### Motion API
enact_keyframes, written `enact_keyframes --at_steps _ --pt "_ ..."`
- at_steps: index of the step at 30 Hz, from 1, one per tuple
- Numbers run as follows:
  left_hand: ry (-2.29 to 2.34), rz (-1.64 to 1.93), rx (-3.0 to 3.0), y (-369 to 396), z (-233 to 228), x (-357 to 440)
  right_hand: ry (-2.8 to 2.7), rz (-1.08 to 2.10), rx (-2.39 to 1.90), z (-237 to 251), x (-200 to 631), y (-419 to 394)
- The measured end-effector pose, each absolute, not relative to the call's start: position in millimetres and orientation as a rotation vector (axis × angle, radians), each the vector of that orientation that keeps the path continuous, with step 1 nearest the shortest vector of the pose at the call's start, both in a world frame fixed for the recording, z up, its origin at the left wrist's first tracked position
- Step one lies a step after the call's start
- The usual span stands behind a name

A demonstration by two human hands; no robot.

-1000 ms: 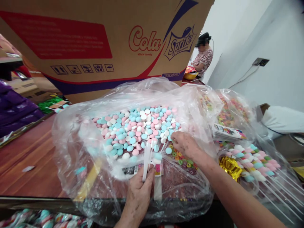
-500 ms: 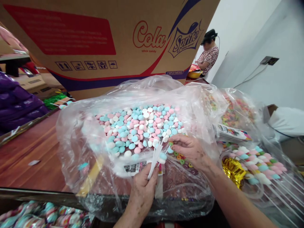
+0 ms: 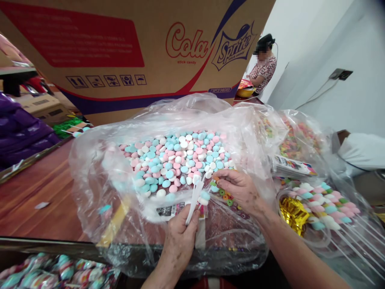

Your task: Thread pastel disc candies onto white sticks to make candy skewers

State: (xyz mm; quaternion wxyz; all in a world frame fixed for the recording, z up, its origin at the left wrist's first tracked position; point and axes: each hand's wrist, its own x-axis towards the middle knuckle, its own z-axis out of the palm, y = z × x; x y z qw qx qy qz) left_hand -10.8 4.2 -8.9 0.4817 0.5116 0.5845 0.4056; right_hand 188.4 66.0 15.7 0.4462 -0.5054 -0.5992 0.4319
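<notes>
My left hand (image 3: 182, 233) is closed around a bundle of thin white sticks (image 3: 195, 200), which point up and slightly right. Blue and white candies (image 3: 204, 197) sit beside the sticks' upper part, seemingly threaded on one. My right hand (image 3: 240, 190) pinches a small orange ring candy (image 3: 215, 179) between thumb and fingertips, close to the stick tips; a bit of green shows there too. Below that hand lie several coloured ring candies (image 3: 229, 202). Beyond both hands, pink, blue and white button-shaped candies (image 3: 177, 158) are heaped in an open clear plastic bag (image 3: 99, 160).
A large cardboard box (image 3: 156, 36) stands behind the bag. At right are finished candy skewers (image 3: 326, 204), gold foil (image 3: 293, 216), a stack of printed cards (image 3: 293, 166) and bagged candies (image 3: 300, 134). Wrapped candies (image 3: 57, 273) fill a box at lower left. Another person (image 3: 264, 72) sits far back.
At my right fingertips a green ring showed before; now an orange one shows with green beside it. My left hand keeps the sticks in almost the same place. The whole view has shifted slightly.
</notes>
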Motion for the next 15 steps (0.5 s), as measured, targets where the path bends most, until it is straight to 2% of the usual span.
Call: enact_keyframes --at_steps 15 --pt "1.372 1.014 1.304 3 -13 -16 -1.77 1.122 -0.992 20 170 53"
